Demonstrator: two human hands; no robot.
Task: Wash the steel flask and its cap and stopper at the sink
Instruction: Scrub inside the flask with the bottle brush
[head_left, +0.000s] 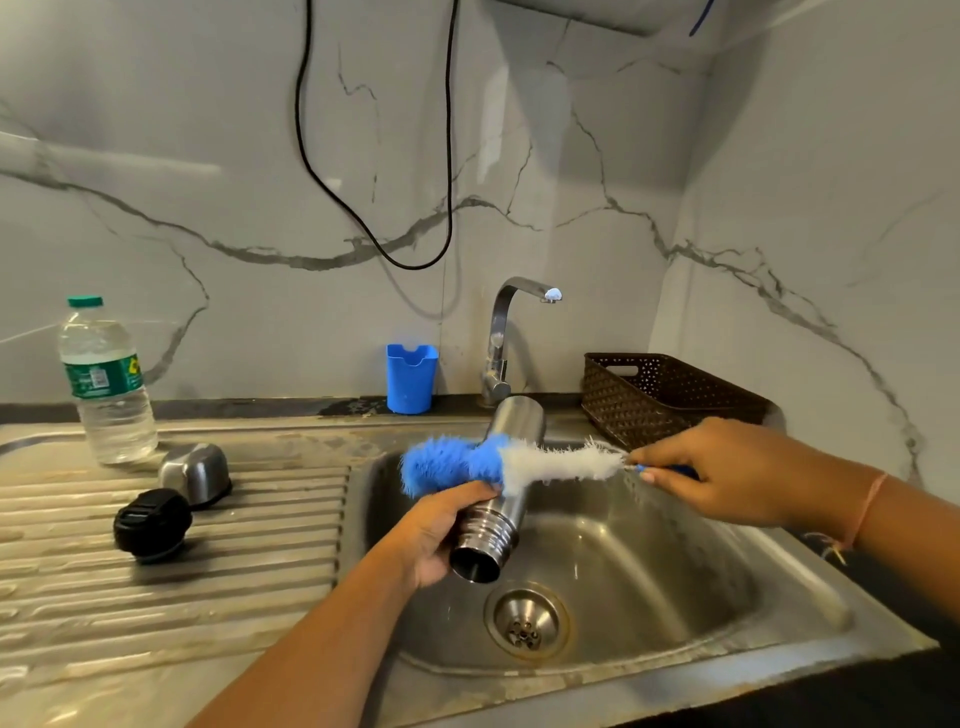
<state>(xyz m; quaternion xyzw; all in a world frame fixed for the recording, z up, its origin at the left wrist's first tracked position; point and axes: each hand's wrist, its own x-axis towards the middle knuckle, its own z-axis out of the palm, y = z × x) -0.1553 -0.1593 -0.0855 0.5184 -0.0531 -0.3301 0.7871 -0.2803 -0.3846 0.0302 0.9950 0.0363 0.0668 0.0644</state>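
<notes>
Flask (491, 530) held over the sink (675, 571), brush (498, 462) laid across it.
It is gripped near the threaded neck by the left hand (436, 530), fingers curled round it; the brush handle is pinched in the right hand (727, 473). The steel is judged rigid, slippery when wet, best taken at the threads. Cap (196, 472) and stopper (152, 524) lie on the draining board (208, 571). The water bottle (106, 384) holds clear water.

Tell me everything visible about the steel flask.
The steel flask is a brushed-metal cylinder with a ridged, threaded neck and an open, dark mouth. It is tilted over the sink, with its mouth toward the camera and its base up toward the tap. The left hand grips it near the neck, and the blue-and-white brush, held by the right hand, lies across its body.
</notes>
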